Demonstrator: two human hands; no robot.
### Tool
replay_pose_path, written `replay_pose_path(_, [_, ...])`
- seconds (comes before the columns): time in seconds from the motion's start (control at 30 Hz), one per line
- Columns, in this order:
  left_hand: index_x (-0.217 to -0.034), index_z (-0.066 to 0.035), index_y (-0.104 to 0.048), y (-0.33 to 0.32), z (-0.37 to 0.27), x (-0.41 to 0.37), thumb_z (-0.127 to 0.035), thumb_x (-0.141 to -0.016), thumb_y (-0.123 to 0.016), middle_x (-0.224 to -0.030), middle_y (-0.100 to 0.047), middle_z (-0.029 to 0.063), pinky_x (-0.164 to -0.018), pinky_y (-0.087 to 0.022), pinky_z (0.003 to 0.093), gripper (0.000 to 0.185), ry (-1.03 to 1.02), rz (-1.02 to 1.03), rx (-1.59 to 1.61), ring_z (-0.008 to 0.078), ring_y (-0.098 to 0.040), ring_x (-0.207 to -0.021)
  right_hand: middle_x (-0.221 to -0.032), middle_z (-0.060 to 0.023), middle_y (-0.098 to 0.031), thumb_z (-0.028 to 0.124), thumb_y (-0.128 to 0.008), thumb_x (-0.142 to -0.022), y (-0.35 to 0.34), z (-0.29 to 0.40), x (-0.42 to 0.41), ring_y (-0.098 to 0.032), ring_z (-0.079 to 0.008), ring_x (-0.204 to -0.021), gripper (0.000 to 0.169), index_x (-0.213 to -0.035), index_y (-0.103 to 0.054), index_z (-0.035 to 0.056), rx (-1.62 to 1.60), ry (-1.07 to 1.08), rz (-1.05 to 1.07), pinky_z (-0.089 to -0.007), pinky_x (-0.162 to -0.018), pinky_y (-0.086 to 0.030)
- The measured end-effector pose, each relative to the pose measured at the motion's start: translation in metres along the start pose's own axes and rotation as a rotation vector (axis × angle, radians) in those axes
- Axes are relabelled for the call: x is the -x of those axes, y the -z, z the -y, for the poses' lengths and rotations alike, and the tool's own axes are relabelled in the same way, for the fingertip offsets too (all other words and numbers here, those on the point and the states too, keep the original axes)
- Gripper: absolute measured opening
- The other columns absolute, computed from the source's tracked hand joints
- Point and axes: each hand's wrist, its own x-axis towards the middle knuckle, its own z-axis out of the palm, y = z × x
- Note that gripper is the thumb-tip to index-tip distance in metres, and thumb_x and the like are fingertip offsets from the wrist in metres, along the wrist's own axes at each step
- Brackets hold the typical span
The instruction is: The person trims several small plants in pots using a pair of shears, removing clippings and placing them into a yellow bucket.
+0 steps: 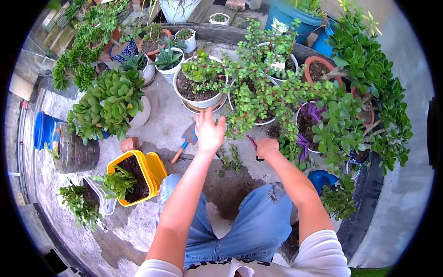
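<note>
My left hand (pixel 209 131) is held out with its fingers apart, holding nothing, just below a round white pot (pixel 202 103) of dark soil and a leafy succulent. To its left, a trowel with a blue and wooden handle (pixel 180 150) lies on the concrete. My right hand (pixel 267 148) is closed around red-handled pruning shears (pixel 252 141); their far part is hidden by the fingers. Between my hands, cut succulent sprigs (pixel 230 161) lie on the ground. Beyond my right hand, a trailing small-leaved succulent (pixel 263 100) spills over its white pot.
A yellow square pot (pixel 157 169) with a seedling, a brick (pixel 129 144) and a clear plastic container (pixel 78 149) stand left. A purple-leaved plant (pixel 303 143), a blue watering can or jug (pixel 322 180) and a large jade plant (pixel 377 79) are right. More pots line the back.
</note>
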Motion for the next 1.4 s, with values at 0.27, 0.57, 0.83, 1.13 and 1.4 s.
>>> replay_pose_path(0.27, [-0.132, 0.000, -0.030, -0.005, -0.013, -0.009, -0.047, -0.083, -0.047, -0.107, -0.057, 0.0262, -0.087, -0.043, 0.0417, 0.070, 0.047, 0.584, 0.117, 0.0387, -0.057, -0.099, -0.104, -0.0144, -0.063, 0.022, -0.055, -0.074, 0.012, 0.019, 0.006, -0.061, -0.0280, -0.096, 0.030, -0.098, -0.066, 0.0060, -0.018, -0.179, 0.102, -0.0356, -0.079, -0.050])
replay_pose_path(0.57, [-0.136, 0.004, -0.020, -0.001, -0.054, 0.019, -0.031, -0.086, -0.051, -0.132, -0.032, 0.0297, -0.101, -0.032, 0.0398, 0.069, -0.105, 0.700, 0.611, 0.0418, -0.037, -0.121, -0.113, -0.0154, -0.057, 0.026, -0.056, -0.080, -0.036, 0.044, 0.016, -0.055, -0.0257, -0.105, 0.039, -0.114, -0.053, 0.0081, -0.120, -0.344, 0.160, -0.0359, -0.087, -0.044])
replay_pose_path(0.83, [-0.137, 0.004, -0.012, -0.001, -0.083, 0.027, -0.042, -0.087, -0.048, -0.134, -0.020, 0.0362, -0.099, -0.033, 0.0436, 0.077, -0.278, 0.708, 0.716, 0.0467, -0.034, -0.119, -0.119, -0.0174, -0.051, 0.026, -0.056, -0.083, 0.030, 0.063, 0.049, -0.050, -0.0251, -0.109, 0.052, -0.129, -0.040, 0.0076, -0.206, -0.112, 0.092, -0.0365, -0.092, -0.039])
replay_pose_path(1.13, [-0.132, 0.001, -0.030, 0.057, -0.080, -0.011, -0.040, -0.085, -0.050, -0.119, -0.040, 0.0348, -0.079, -0.048, 0.0469, 0.065, -0.394, 0.825, 0.478, 0.0457, -0.058, -0.087, -0.086, -0.0133, -0.057, 0.012, -0.051, -0.086, 0.079, 0.063, 0.119, -0.055, -0.0199, -0.066, 0.034, -0.115, -0.044, -0.0029, -1.399, -0.019, -0.124, -0.0314, -0.056, -0.043])
replay_pose_path(1.4, [-0.131, -0.007, -0.036, 0.054, -0.057, -0.008, -0.037, -0.093, -0.036, -0.119, -0.050, 0.0233, -0.091, -0.040, 0.0393, 0.048, -0.317, 0.648, 0.673, 0.0363, -0.051, -0.109, -0.067, -0.0031, -0.047, 0.016, -0.055, -0.085, 0.112, 0.061, 0.111, -0.043, -0.0115, -0.045, 0.012, -0.083, -0.047, 0.0074, -2.077, -0.256, -0.178, -0.0241, -0.037, -0.030])
